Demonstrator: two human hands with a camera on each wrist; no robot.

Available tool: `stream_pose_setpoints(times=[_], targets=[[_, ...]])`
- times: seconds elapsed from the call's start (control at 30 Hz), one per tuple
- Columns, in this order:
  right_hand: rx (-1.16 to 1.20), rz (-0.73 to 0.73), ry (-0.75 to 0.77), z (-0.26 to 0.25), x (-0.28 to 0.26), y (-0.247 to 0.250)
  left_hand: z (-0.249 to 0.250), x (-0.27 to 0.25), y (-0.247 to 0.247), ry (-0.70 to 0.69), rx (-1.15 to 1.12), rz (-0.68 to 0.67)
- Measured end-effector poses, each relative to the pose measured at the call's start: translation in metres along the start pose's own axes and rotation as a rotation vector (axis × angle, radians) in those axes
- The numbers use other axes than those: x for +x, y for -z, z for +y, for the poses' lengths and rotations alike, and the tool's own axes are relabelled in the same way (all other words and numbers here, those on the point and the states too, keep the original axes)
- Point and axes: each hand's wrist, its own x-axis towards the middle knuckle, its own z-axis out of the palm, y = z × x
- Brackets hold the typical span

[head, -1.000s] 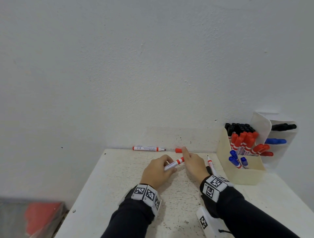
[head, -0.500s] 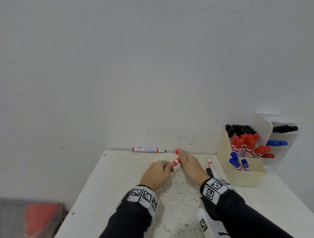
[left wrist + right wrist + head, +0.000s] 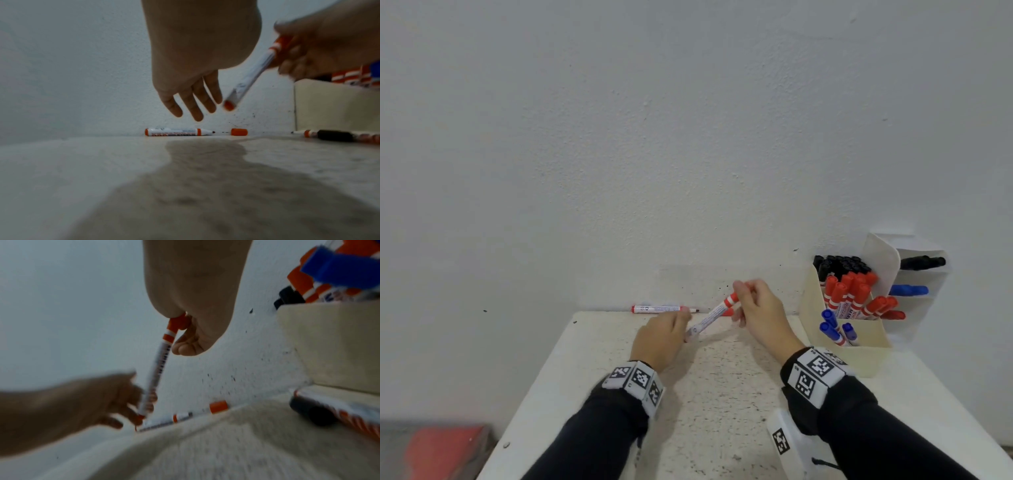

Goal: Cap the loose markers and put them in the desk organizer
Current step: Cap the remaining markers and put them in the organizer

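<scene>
My right hand [image 3: 744, 296] pinches the capped red marker [image 3: 714, 315] by its cap end and holds it tilted above the table. My left hand [image 3: 666, 334] is beside the marker's tail with straight fingers [image 3: 195, 104] that hold nothing. By the wall lie an uncapped red marker [image 3: 662, 309] and a loose red cap [image 3: 239, 131]. Another uncapped red marker with a black cap [image 3: 334, 135] across it lies near the cream desk organizer [image 3: 859, 358], which holds black, red and blue markers.
A white pocket holder [image 3: 924, 274] with a black and a blue marker stands behind the organizer. The white table [image 3: 722, 411] ends at the wall. A red object [image 3: 441, 452] lies on the floor at the lower left.
Both hands were together on the red marker low over the table. Now the right hand has lifted it by the cap end and the left hand has let go.
</scene>
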Motion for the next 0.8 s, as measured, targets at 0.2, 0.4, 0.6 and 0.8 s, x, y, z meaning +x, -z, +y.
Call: stream_pose_setpoints(times=[0.2, 0.4, 0.6, 0.8], targets=[[-0.193, 0.335, 0.277, -0.042, 0.020, 0.059, -0.034, 0.032, 0.004, 0.102, 0.583, -0.177], [-0.510, 0.406, 0.250, -0.049, 0.018, 0.124, -0.044, 0.048, -0.013, 0.023, 0.672, -0.174], [-0.658, 0.341, 0.134, -0.029, 0.023, 0.132, -0.039, 0.045, -0.017, 0.064, 0.672, -0.109], [-0.681, 0.324, 0.009, -0.018, 0.025, 0.131, -0.040, 0.040, -0.015, 0.060, 0.628, -0.001]])
